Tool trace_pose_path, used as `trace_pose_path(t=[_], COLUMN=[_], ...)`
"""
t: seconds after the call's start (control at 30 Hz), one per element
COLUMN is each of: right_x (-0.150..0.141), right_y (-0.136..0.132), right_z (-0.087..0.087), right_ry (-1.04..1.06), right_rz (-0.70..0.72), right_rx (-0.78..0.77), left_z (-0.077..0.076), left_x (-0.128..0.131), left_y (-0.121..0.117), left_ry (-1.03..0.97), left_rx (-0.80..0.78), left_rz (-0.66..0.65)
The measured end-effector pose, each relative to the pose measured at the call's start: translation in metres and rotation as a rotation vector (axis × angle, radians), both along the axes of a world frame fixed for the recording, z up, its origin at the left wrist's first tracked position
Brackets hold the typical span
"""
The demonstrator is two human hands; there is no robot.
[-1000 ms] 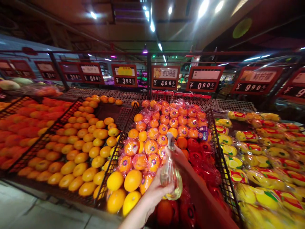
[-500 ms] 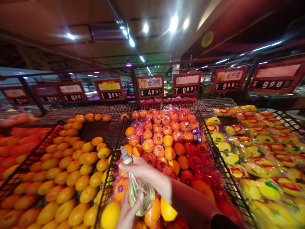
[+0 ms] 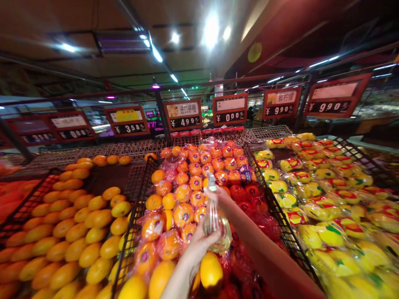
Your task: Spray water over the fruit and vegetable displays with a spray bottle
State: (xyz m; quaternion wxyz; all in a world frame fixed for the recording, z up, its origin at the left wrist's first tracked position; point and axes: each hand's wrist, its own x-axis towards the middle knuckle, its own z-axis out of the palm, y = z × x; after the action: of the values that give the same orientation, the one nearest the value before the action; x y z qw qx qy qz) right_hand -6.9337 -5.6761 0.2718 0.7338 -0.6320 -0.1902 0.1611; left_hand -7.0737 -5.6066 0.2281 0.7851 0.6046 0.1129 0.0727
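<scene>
clear plastic spray bottle [image 3: 216, 226], part full of pale liquid, stands nearly upright above the middle of the wire crate [image 3: 137, 216] of bagged oranges [image 3: 183, 216]. left hand [image 3: 199, 249] cups its lower body, fingers curled against the side, apparently to bear the weight; right hand [image 3: 218, 197] wraps the neck below the sprayer head [image 3: 211, 179], fingers close together, seemingly to steady it. bagged yellow fruit [image 3: 330, 216] lies just beyond the crate's right wall.

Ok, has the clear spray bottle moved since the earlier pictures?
Yes, the clear spray bottle has moved right and upward, judged against the ¥4.99 price sign.
</scene>
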Motion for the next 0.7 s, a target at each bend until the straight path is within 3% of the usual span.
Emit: trace_pose_path(t=[0.13,0.37,0.57,0.7], right_x=[0.026,0.058,0.079,0.088], right_y=[-0.047,-0.123,-0.155,-0.149], right_z=[0.002,-0.014,-0.033,-0.029], right_ry=[0.019,-0.033,0.0,-0.04], right_rz=[-0.104,-0.364,-0.434,-0.44], right_rx=[0.048,0.024,0.033,-0.023], left_z=[0.006,-0.004,0.004,0.012], left_x=[0.042,0.108,0.118,0.12], left_y=[-0.026,-0.066,-0.08,-0.073], left_ry=[-0.047,-0.089,-0.117,-0.128], left_rx=[-0.019,-0.04,-0.011,-0.002], left_rz=[-0.192,-0.518,-0.647,-0.636])
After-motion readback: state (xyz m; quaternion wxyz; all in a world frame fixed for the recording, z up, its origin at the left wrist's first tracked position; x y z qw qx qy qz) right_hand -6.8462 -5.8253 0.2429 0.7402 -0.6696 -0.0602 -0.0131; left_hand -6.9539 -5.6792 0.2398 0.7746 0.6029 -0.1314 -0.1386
